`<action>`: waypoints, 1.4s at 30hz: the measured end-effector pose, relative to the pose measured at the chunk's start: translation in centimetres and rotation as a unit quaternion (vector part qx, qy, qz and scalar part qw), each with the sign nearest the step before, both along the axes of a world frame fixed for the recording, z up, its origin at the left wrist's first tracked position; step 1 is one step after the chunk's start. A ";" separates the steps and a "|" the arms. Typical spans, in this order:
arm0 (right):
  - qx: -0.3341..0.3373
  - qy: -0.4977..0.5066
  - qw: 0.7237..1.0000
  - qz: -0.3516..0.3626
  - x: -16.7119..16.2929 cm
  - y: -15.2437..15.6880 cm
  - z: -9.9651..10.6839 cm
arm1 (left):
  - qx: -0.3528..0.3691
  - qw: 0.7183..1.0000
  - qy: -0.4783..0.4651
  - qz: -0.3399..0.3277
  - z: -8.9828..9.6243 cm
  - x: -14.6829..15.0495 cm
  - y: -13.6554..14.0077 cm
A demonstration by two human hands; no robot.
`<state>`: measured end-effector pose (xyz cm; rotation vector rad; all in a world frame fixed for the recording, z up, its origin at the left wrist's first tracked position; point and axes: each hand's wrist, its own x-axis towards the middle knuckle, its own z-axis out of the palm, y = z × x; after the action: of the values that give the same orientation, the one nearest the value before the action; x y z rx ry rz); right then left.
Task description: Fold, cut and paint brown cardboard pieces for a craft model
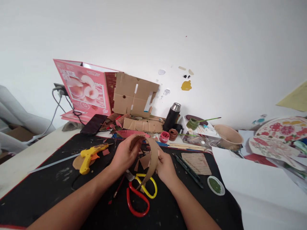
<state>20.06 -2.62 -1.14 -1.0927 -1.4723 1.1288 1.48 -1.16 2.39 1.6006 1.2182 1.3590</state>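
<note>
A curved strip of brown cardboard [154, 156] is bent into an arch between my two hands, above the black mat [96, 204]. My left hand [127, 152] is closed on the strip's left part, its fingertips partly hidden behind the bend. On the other side, my right hand [165, 167] pinches the strip's right edge. Scissors with one red and one yellow handle [137, 213] lie on the mat beneath, and the strip's lower end hangs in front of them. Small cardboard scraps [144, 161] lie behind the strip.
To the left lies a yellow glue gun [88, 158]. A dark green pen-shaped tool [189, 171], corrugated cardboard [198, 163] and a lid of green paint [216, 185] lie right. Behind stand a black thermos [171, 117], paint jars [164, 137] and a pink box [86, 89].
</note>
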 end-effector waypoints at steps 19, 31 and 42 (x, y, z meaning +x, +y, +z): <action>-0.196 0.247 0.949 0.013 1.7 1.4 2.5 | 0.092 0.995 0.035 -0.008 -0.3 -1.8 1.4; -0.161 0.219 0.962 0.016 2.2 1.7 2.3 | -0.275 0.887 -0.362 -0.087 1.0 -1.5 2.1; -0.166 0.211 0.963 0.004 1.7 1.9 0.7 | -0.334 0.815 -0.450 -0.150 0.4 -0.6 1.5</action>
<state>21.79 -0.77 -0.41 -0.9862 -0.9754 1.5448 0.86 0.36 2.75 0.4782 0.6663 1.0718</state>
